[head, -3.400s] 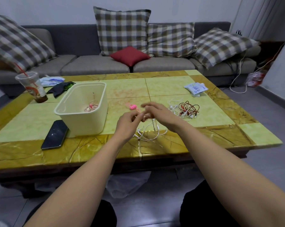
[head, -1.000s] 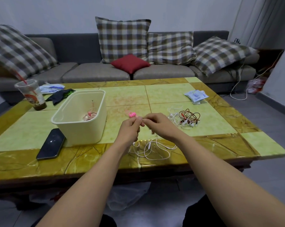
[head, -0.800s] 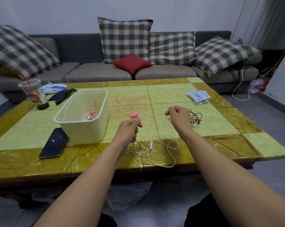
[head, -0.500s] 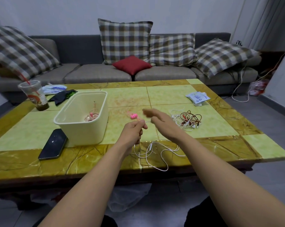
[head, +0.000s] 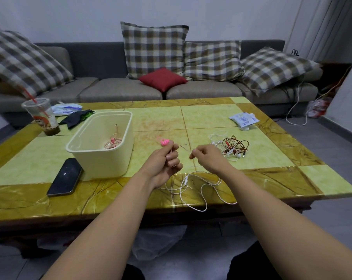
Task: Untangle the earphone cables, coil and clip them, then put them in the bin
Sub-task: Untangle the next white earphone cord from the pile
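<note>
My left hand [head: 164, 161] is curled around one end of a white earphone cable [head: 199, 186], held above the table's near edge. My right hand [head: 208, 157] pinches the same cable a short way to the right, so a short stretch runs between the hands. The rest of the cable hangs in loose loops on the table in front of me. A pink clip [head: 164, 142] lies just beyond my left thumb. A tangle of red and white earphones [head: 232, 147] sits to the right of my right hand. The cream bin [head: 102, 158] at left holds a coiled pink earphone [head: 112, 142].
A black phone [head: 65, 176] lies in front of the bin. A plastic cup with a straw [head: 42, 117], dark cloth [head: 76, 117] and a white packet [head: 67, 109] sit at the far left. Another white packet [head: 243, 120] lies at the far right. A sofa stands behind the table.
My right hand pulled out to the right along the cable, came back to the left hand, and now sits slightly apart again. The loose loops on the table shifted.
</note>
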### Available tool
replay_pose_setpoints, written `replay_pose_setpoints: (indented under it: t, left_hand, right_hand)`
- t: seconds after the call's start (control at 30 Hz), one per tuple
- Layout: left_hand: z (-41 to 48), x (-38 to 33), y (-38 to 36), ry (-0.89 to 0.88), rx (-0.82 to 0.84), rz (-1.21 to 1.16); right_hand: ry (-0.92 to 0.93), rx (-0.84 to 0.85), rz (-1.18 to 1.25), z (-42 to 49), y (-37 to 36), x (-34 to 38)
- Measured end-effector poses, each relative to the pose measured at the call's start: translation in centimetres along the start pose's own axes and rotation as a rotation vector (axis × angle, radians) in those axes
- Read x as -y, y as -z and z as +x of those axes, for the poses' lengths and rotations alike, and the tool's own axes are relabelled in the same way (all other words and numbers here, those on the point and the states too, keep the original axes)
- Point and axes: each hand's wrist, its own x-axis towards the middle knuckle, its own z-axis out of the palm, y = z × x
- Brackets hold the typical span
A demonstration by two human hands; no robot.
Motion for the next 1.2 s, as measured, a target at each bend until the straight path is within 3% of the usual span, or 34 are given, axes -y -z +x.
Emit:
replay_pose_setpoints:
  t: [0.1,0.17,0.27,0.37,0.43,0.57,0.7,0.8,0.9,0.97,1.03,1.13,1.2]
  left_hand:
    - [0.5,-0.1,-0.5,-0.09,-0.019,-0.239]
    - [1.0,0.2,-0.4,-0.203,-0.083,-0.21]
    - [1.1,0.7,0.1,-0.348,-0.2,0.33]
    - [1.1,1.3,1.0,-0.506,-0.27,0.977]
    - [0.9,1.6,1.1,-0.498,-0.232,1.118]
    - [0.4,1.8,0.5,-0.336,-0.122,0.959]
    - [0.3,1.4,-0.5,-0.146,-0.045,0.54]
    - [0.4,1.0,-1.1,-0.143,-0.046,0.133]
    - [0.5,0.9,-1.3,-0.243,-0.098,-0.006]
    - [0.7,1.1,-0.8,-0.338,-0.173,0.202]
    - [0.9,1.3,-0.1,-0.454,-0.299,0.679]
    - [0.8,1.6,0.5,-0.529,-0.356,1.242]
    - [0.6,1.8,0.6,-0.416,-0.294,1.275]
  right_hand:
    - [0.03,0.34,-0.11,-0.8,-0.4,0.0]
    - [0.082,0.479,-0.13,-1.4,-0.6,0.5]
    - [0.155,0.469,-0.083,-1.8,-0.4,1.5]
    - [0.208,0.297,-0.041,-1.6,0.0,1.9]
    - [0.224,0.139,0.009,-1.2,0.3,1.8]
    - [0.195,-0.051,0.109,-0.5,0.4,0.9]
    - [0.193,-0.069,0.121,-0.4,0.2,0.2]
    - [0.173,0.05,0.091,-0.5,-0.2,0.2]
    - [0.147,0.312,0.044,-1.0,-0.7,0.2]
    - [0.137,0.439,-0.005,-1.4,-0.7,0.6]
    - [0.147,0.462,-0.036,-1.6,-0.6,1.0]
    - [0.161,0.308,-0.005,-1.5,0.1,1.3]
    - [0.167,0.136,0.065,-1.2,0.6,1.3]
